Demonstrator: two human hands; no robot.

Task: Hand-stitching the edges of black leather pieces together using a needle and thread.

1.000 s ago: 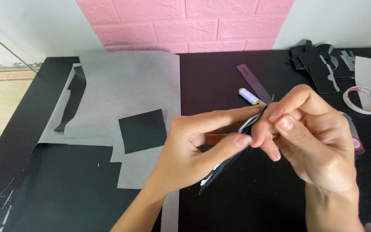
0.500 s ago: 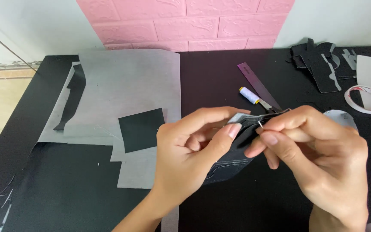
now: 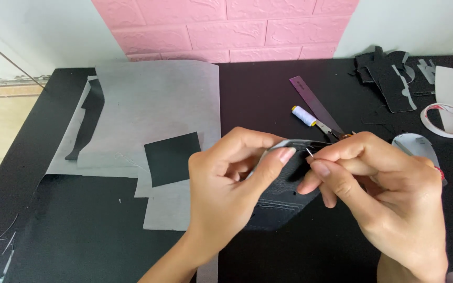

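Note:
My left hand (image 3: 226, 183) grips a stitched black leather piece (image 3: 281, 202) just above the black table, thumb pressed on its upper edge. My right hand (image 3: 378, 194) pinches a thin metal needle (image 3: 309, 152) at that same edge, with the fingertips of both hands almost touching. The lower part of the leather piece hangs below my fingers and shows rows of stitching. Most of the needle is hidden by my fingers.
Grey paper sheets (image 3: 153, 105) with a black square (image 3: 171, 157) lie to the left. Behind my hands are a purple ruler (image 3: 313, 102), a white thread spool (image 3: 304, 115) and small scissors (image 3: 329, 130). Black cut pieces (image 3: 389, 78) and a tape roll (image 3: 444, 119) sit at right.
The leather piece has turned from edge-on to lying flatter in my left hand. Both hands have drawn together, and my right fingers now hold the needle at its top edge.

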